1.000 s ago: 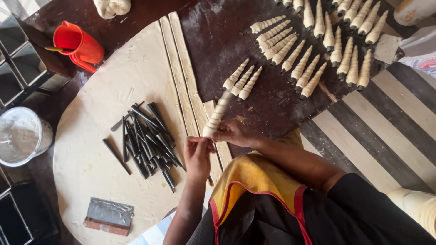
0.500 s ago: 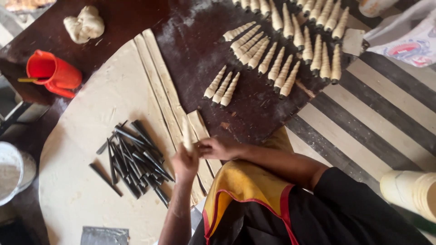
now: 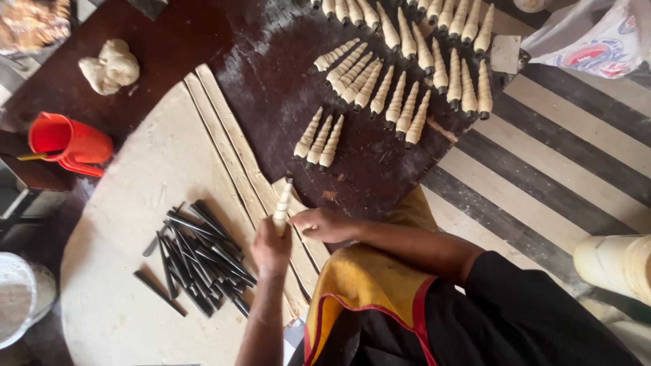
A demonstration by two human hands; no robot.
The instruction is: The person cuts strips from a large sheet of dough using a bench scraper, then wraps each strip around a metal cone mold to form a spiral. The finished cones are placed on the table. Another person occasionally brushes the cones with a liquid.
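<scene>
My left hand (image 3: 270,249) grips the lower end of a dark metal cone (image 3: 283,202) partly wrapped in a dough strip. My right hand (image 3: 325,224) sits beside it, fingers touching the dough on the cone. Under both hands lie long cut strips of dough (image 3: 230,156) at the edge of a large rolled-out dough sheet (image 3: 135,203). A heap of bare black metal cones (image 3: 196,257) rests on the sheet left of my left hand. Several finished dough-wrapped cones (image 3: 400,74) lie in rows on the dark table (image 3: 271,81) beyond.
A red plastic jug (image 3: 68,144) stands at the left edge. A lump of dough (image 3: 110,66) lies at the far left. A white bucket (image 3: 20,301) is at lower left, a white plastic bag (image 3: 597,37) at upper right, a striped floor (image 3: 556,169) on the right.
The hands have lifted the cone from lying flat on the strips to nearly upright, with dough wound around its lower part. The camera view has shifted, showing more of the finished rows.
</scene>
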